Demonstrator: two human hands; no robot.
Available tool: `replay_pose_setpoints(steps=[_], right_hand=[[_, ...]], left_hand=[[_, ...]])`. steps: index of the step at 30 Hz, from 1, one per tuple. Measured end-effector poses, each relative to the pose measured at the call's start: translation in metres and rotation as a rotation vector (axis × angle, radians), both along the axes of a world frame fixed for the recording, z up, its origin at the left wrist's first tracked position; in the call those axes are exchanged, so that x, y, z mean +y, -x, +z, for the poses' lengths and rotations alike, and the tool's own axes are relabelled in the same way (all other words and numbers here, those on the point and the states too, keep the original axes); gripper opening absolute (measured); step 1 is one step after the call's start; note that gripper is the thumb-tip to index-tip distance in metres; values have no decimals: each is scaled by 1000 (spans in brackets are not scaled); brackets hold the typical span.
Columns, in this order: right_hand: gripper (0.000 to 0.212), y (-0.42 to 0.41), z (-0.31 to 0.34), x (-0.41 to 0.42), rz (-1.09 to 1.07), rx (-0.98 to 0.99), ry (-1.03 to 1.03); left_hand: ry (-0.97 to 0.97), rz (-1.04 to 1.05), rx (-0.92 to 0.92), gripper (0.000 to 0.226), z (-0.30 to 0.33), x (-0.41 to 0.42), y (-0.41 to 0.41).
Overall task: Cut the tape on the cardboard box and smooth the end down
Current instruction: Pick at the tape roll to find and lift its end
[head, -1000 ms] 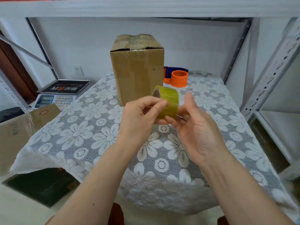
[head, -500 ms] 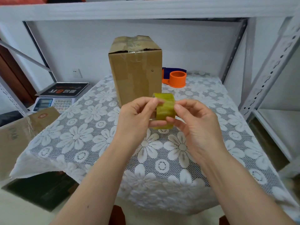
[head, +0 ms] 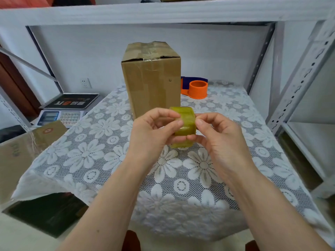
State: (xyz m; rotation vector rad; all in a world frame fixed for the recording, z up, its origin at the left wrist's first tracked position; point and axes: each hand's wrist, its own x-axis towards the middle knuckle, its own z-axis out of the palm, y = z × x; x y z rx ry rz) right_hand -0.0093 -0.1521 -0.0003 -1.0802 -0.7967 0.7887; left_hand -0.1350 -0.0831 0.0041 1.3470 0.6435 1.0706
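Holding the one roll of tape (head: 184,126) up between both hands, you have it in the air above the lace tablecloth (head: 101,153), with the single cardboard box (head: 152,82) standing upright straight beyond it, near but apart from the roll. Your left hand (head: 154,131) has its fingers curled round the left side of the roll, thumb tip pressed on the outer band. Your right hand (head: 217,136) curls in from the right, thumb and forefinger pinched at the right edge of the band, and from this angle you look to be picking for the loose end, though the end itself is too faint to make out. The roll's axis runs roughly left to right across you, so its broad band faces you and the box; tape pulled off would run away from you toward the box. The box's long axis is vertical, and its taped top flaps (head: 150,51) sit higher than your hands, so the coming move is forward and up. Both hands are about equally near the box. Counting the rest: one orange tape dispenser (head: 197,88) behind the box on its right, and one scale (head: 61,113) on the left.
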Motion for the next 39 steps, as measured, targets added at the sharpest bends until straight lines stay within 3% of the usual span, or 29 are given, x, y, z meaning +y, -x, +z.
replay_pose_setpoints(steps=[8,16,23,31,39], right_hand=[[4,-2,-1,0,-14,-32,14],[45,0,1,-1,-63,-22,4],[2,0,-3,2,-67,-23,40],[10,7,-6,6,-103,148,33],[12,10,-7,9,-173,110,92]], left_hand=[[-5,21,-6,5,0,0,0],[7,46,0,3,-1,0,-2],[8,70,15,6,-2,-2,-3],[58,113,18,10,-3,-6,-8],[40,179,47,11,-2,-8,-10]])
